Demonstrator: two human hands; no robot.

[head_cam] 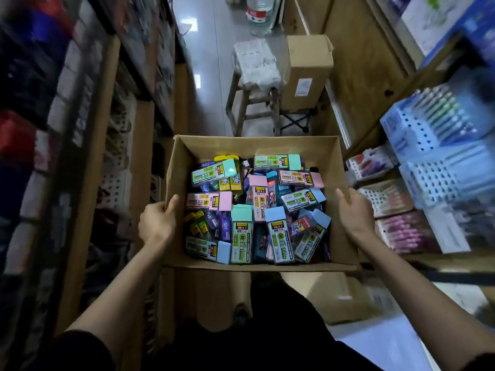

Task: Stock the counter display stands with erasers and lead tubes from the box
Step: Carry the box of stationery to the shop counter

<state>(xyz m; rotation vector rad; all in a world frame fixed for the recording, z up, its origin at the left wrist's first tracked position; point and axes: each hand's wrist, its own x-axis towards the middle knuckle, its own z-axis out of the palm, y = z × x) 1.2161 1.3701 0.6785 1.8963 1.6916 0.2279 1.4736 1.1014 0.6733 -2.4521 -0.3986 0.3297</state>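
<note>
An open cardboard box (pixel 338 167) hangs in front of me above the aisle floor, held by both side walls. It is packed with several lead tubes (pixel 242 231) with pink, mint and blue caps, mixed with smaller dark and yellow packs. My left hand (pixel 158 220) grips the left wall, thumb over the rim. My right hand (pixel 354 211) grips the right wall the same way.
Display stands with pens (pixel 434 124) and perforated white trays fill the counter on the right. Dark shelving (pixel 53 129) lines the left. Ahead in the narrow aisle stand a wooden stool (pixel 254 84), a tall closed carton (pixel 308 68) and a water jug (pixel 258 12).
</note>
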